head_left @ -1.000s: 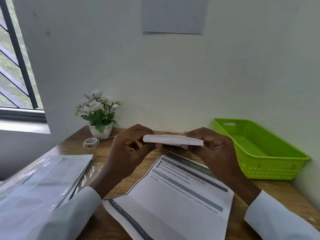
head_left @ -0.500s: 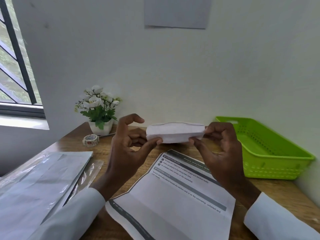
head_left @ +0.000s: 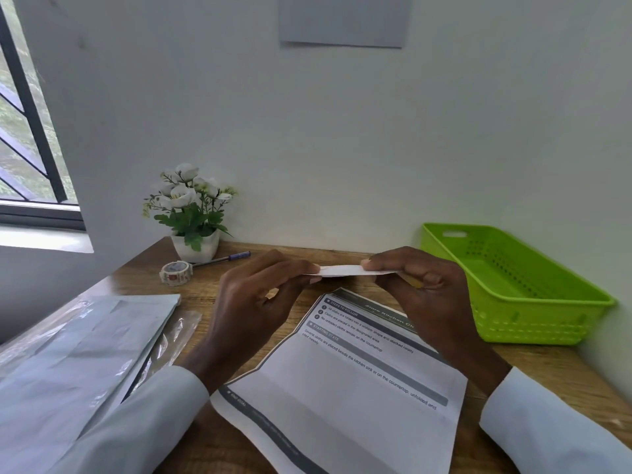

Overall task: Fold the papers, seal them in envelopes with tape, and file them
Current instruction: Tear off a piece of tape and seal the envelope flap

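Pinching a folded white paper (head_left: 345, 270) edge-on between your left hand (head_left: 253, 309) and right hand (head_left: 427, 295), fingers (head_left: 376, 265) clenched on each end, raised above the printed sheet (head_left: 342, 388) on the counter (head_left: 547, 367), green basket (head_left: 533, 323) right of your fingers, tape roll (head_left: 175, 272) left.

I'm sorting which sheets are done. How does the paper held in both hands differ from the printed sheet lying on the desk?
The held paper is folded into a narrow strip; the printed sheet lies opened out, showing only creases. The held paper is up off the desk, pinched between the left hand and right hand; the printed sheet rests flat, untouched. The sheet shows printed text; the held paper shows none. Both are white.
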A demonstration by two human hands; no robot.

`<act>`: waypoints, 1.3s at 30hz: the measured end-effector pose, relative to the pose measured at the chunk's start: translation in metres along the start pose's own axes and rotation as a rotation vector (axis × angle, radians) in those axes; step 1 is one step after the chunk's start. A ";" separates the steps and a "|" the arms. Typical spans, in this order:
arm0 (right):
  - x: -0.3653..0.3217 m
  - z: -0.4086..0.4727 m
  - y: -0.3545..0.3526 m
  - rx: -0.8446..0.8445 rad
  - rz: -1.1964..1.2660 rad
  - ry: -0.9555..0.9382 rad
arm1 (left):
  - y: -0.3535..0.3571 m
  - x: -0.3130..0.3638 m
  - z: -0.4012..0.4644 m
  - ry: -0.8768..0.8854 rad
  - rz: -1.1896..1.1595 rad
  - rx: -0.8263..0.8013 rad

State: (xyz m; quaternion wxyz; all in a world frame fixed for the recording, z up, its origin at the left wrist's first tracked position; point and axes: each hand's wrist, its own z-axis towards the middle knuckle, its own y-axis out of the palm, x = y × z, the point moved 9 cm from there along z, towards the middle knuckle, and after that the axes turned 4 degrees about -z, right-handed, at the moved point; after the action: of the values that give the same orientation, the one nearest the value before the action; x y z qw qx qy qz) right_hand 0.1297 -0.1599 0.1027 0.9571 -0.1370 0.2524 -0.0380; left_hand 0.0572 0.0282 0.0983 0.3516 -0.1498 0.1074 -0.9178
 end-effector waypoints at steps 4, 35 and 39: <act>0.018 0.001 0.002 -0.051 -0.047 0.110 | 0.001 -0.005 0.000 -0.061 0.051 -0.019; -0.065 0.090 -0.001 0.150 0.096 -0.038 | -0.048 0.005 0.036 -0.242 -0.241 0.318; -0.099 0.122 0.028 -0.060 -0.012 -0.172 | -0.052 -0.003 0.038 -0.465 -0.393 0.220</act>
State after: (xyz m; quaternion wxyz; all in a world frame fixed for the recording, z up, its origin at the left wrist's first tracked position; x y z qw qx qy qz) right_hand 0.1034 -0.0898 0.2436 0.9705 -0.1698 0.1692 -0.0244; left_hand 0.0413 0.0647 0.1490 0.1969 -0.3345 -0.1069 -0.9154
